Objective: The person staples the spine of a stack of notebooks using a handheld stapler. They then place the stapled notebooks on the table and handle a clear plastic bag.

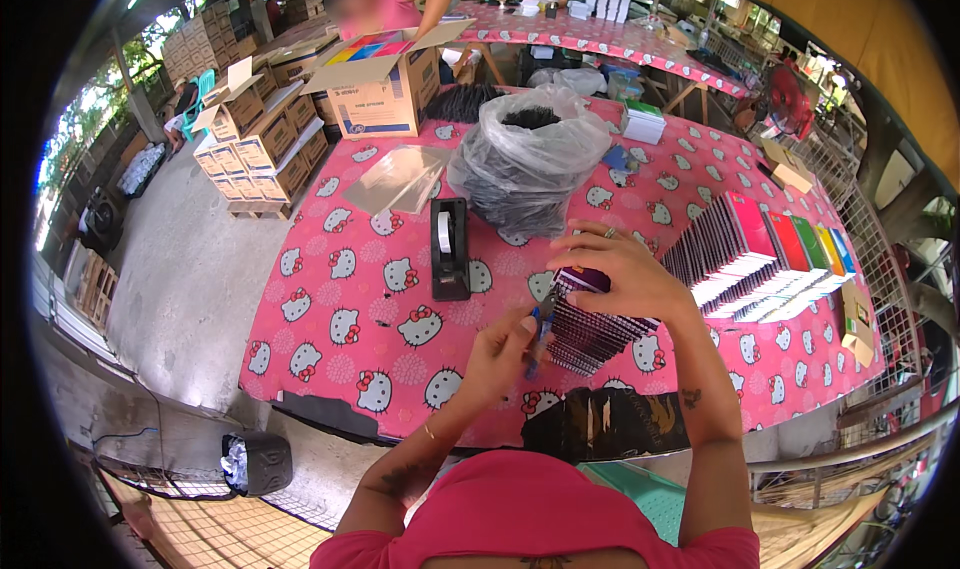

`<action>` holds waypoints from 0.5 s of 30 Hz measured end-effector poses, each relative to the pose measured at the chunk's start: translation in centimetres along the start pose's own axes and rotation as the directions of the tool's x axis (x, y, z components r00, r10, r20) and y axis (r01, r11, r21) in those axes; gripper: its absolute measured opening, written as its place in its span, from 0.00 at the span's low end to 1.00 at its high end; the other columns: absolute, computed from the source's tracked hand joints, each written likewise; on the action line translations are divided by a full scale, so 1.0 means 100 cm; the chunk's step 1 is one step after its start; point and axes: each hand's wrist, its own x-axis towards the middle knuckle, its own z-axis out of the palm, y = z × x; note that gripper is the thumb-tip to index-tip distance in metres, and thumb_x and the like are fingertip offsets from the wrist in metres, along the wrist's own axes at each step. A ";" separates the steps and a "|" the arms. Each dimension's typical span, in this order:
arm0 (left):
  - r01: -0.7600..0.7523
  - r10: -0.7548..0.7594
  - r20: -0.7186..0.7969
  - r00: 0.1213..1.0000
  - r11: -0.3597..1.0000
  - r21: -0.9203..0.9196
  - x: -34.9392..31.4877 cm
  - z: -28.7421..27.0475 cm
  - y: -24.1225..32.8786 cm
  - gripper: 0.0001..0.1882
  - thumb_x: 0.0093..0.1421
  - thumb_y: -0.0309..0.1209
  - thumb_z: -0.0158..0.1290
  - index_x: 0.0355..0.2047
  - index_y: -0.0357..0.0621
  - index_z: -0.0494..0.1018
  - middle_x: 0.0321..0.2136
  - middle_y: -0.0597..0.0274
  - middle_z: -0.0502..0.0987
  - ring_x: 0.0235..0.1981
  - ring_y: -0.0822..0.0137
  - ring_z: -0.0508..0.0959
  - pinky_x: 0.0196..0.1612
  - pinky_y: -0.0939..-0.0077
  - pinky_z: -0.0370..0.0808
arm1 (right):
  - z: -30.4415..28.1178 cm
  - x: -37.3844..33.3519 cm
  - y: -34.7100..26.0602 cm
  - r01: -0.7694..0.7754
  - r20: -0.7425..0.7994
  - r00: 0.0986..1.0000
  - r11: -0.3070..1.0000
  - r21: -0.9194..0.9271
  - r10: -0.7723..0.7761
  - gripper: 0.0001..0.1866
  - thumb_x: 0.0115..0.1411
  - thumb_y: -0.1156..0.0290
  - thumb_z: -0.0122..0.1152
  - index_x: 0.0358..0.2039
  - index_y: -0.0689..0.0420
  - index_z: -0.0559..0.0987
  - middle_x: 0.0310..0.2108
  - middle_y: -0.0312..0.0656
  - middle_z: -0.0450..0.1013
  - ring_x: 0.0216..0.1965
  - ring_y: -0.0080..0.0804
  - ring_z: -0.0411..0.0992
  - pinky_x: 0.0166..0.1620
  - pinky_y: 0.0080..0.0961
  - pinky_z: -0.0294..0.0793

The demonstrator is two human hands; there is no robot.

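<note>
My left hand [508,349] is closed around blue-handled pliers [544,314], whose metal jaws meet the corner of a purple-covered spiral notebook [587,278]. That notebook tops a leaning stack of spiral notebooks [590,337], dark coils facing me. Over the top one reaches my right hand [625,274], its thumb and fingers spread apart around the cover's near-left end. Part of the cover is hidden beneath this hand. Left of the stack stands a black tape dispenser [450,254] with a roll in it.
A clear plastic bag of black coils [530,159] stands mid-table. Notebooks with coloured covers [750,254] are stacked at the right. Behind are an open carton [378,94], brown sheets [398,179] and a small white stack [643,124]. A person in pink [400,4] is at the carton.
</note>
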 end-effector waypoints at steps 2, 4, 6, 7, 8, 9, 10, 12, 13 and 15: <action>-0.188 0.235 -0.057 0.970 0.880 0.435 0.000 0.004 0.002 0.23 0.69 0.40 0.44 0.57 0.38 0.68 0.38 0.53 0.79 0.36 0.61 0.82 0.43 0.70 0.78 | 0.001 -0.001 0.002 0.006 -0.004 1.000 1.000 -0.016 -0.006 0.23 0.49 0.58 0.66 0.48 0.45 0.78 0.57 0.35 0.70 0.66 0.43 0.57 0.64 0.51 0.54; -0.281 0.480 -0.032 0.877 0.566 0.775 -0.004 0.007 0.009 0.22 0.69 0.39 0.44 0.56 0.36 0.69 0.38 0.55 0.79 0.36 0.62 0.81 0.43 0.73 0.77 | 0.003 -0.002 0.003 0.012 -0.007 1.000 0.999 -0.032 -0.012 0.23 0.49 0.58 0.67 0.47 0.45 0.77 0.55 0.36 0.70 0.65 0.44 0.57 0.63 0.52 0.55; -0.075 0.082 -0.079 0.994 0.993 0.089 -0.005 0.002 0.004 0.22 0.69 0.38 0.44 0.56 0.36 0.69 0.38 0.55 0.79 0.37 0.63 0.81 0.44 0.73 0.77 | 0.002 -0.001 -0.001 0.014 0.004 1.000 0.998 -0.054 -0.014 0.23 0.48 0.58 0.67 0.46 0.45 0.76 0.53 0.36 0.69 0.65 0.45 0.58 0.63 0.52 0.55; 0.106 -0.105 0.018 0.994 0.949 -0.296 -0.004 0.000 0.002 0.22 0.69 0.38 0.43 0.57 0.35 0.68 0.39 0.55 0.79 0.37 0.63 0.81 0.45 0.73 0.77 | 0.002 0.000 -0.003 0.017 0.009 1.000 0.998 -0.066 -0.017 0.23 0.47 0.58 0.67 0.45 0.46 0.75 0.52 0.36 0.69 0.64 0.45 0.58 0.62 0.52 0.55; 0.128 -0.128 0.022 0.992 0.932 -0.339 -0.004 0.000 0.001 0.22 0.69 0.38 0.43 0.57 0.35 0.68 0.39 0.55 0.79 0.37 0.63 0.81 0.44 0.73 0.77 | 0.002 0.000 -0.003 0.021 0.013 1.000 0.998 -0.066 -0.020 0.23 0.47 0.58 0.67 0.45 0.46 0.75 0.52 0.36 0.69 0.64 0.45 0.58 0.62 0.52 0.56; 0.149 -0.150 0.028 0.988 0.912 -0.382 -0.004 0.000 0.000 0.22 0.69 0.38 0.43 0.57 0.35 0.68 0.39 0.55 0.79 0.37 0.63 0.81 0.44 0.73 0.77 | 0.002 0.000 -0.002 0.024 0.016 1.000 0.998 -0.066 -0.023 0.24 0.46 0.59 0.68 0.45 0.46 0.75 0.51 0.36 0.69 0.64 0.46 0.58 0.62 0.52 0.56; 0.171 -0.172 0.036 0.984 0.889 -0.424 -0.005 0.000 -0.001 0.22 0.69 0.38 0.43 0.57 0.35 0.68 0.39 0.55 0.79 0.37 0.63 0.81 0.44 0.74 0.77 | 0.003 0.000 -0.002 0.026 0.019 1.000 0.997 -0.066 -0.025 0.24 0.46 0.59 0.68 0.45 0.46 0.75 0.50 0.36 0.68 0.64 0.46 0.58 0.62 0.52 0.56; 0.229 -0.235 0.037 0.971 0.880 -0.417 -0.004 -0.002 0.002 0.21 0.70 0.36 0.43 0.56 0.35 0.69 0.39 0.56 0.78 0.36 0.66 0.80 0.42 0.74 0.77 | 0.003 0.000 -0.002 0.029 0.010 1.000 0.997 -0.072 -0.028 0.24 0.45 0.59 0.68 0.44 0.46 0.75 0.50 0.36 0.68 0.64 0.46 0.58 0.62 0.52 0.56; 0.257 -0.265 0.039 0.963 0.873 -0.415 -0.003 -0.002 0.003 0.20 0.70 0.36 0.43 0.56 0.36 0.69 0.38 0.57 0.78 0.35 0.67 0.80 0.41 0.75 0.77 | 0.003 0.000 -0.002 0.029 0.006 1.000 0.997 -0.077 -0.029 0.23 0.45 0.59 0.68 0.44 0.46 0.75 0.50 0.36 0.68 0.64 0.46 0.58 0.61 0.52 0.56; -0.098 0.135 -0.108 0.985 0.949 0.299 -0.005 0.002 0.000 0.20 0.70 0.36 0.43 0.56 0.36 0.69 0.38 0.57 0.78 0.36 0.67 0.80 0.41 0.73 0.77 | 0.002 0.000 -0.003 0.026 0.009 1.000 0.997 -0.071 -0.025 0.24 0.45 0.60 0.68 0.44 0.46 0.74 0.50 0.36 0.68 0.64 0.46 0.58 0.62 0.52 0.56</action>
